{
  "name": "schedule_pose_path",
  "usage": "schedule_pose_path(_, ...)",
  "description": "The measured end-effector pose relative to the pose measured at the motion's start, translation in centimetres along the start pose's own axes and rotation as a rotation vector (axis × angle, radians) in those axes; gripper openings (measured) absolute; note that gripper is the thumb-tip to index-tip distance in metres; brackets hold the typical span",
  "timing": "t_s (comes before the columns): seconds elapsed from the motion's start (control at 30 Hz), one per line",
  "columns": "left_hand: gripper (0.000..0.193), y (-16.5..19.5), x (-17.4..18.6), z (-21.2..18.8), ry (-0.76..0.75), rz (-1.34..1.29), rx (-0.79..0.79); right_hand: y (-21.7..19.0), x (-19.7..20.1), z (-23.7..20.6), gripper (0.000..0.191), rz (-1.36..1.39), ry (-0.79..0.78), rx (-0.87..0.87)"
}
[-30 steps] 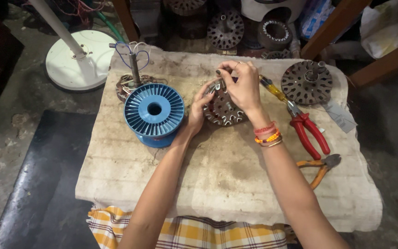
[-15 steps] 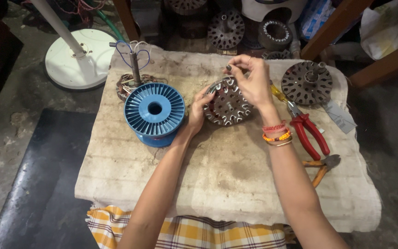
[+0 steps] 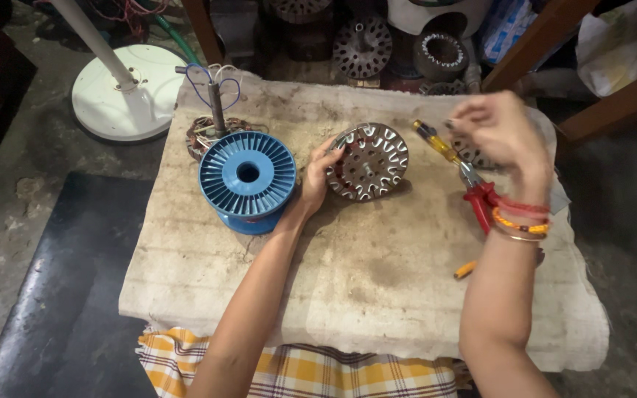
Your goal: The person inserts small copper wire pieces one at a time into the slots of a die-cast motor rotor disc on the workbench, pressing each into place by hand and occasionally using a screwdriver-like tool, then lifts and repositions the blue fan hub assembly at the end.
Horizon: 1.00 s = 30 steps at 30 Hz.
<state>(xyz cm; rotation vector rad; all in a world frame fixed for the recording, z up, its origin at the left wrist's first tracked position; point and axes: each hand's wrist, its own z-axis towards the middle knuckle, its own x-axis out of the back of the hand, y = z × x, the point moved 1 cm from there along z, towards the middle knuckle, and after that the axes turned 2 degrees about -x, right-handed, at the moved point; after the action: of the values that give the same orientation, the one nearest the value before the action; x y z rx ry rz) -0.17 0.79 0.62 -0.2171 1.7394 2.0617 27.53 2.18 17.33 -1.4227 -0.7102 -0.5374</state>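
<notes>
One counter, draped in a stained pale cloth, carries all our work. On it, largest first: one blue wire spool lying flat at the left; one round slotted metal stator propped on edge near the middle; one wound motor core with a shaft and loose blue and white leads behind the spool; a second metal disc, mostly hidden behind our raised hand; red-handled pliers; one yellow-handled screwdriver; an orange tip of some tool, the rest hidden by the forearm. Our left hand props the stator upright, fingers spread against its left rim, open rather than clenched. Our right hand hovers above the screwdriver and pliers, fingertips pinched together; it is blurred, so we cannot tell whether anything fine lies between them. Judgement: keep the stator steady on its rim with firm left pressure, slots facing us, and keep the right hand clear of the tool handles. Off the counter: one white fan base on the floor, several more stators on the shelf.
</notes>
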Motion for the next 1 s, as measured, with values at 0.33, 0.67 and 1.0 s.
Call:
schedule_pose_path(0.33,0.048,-0.2,0.0,0.1,-0.007,-0.062,0.023,2.3,-0.1,0.2,0.029,-0.472,0.105,-0.373)
schedule_pose_path(0.67,0.049,0.4,-0.1,-0.2,-0.010,-0.092,0.044,-5.2,-6.7,0.2,0.048,-0.180,-0.107,0.212)
schedule_pose_path(1.0,0.051,0.5,-0.2,-0.2,-0.012,-0.001,-0.004,-5.5,-6.9,0.2,0.034,-0.221,0.070,0.147)
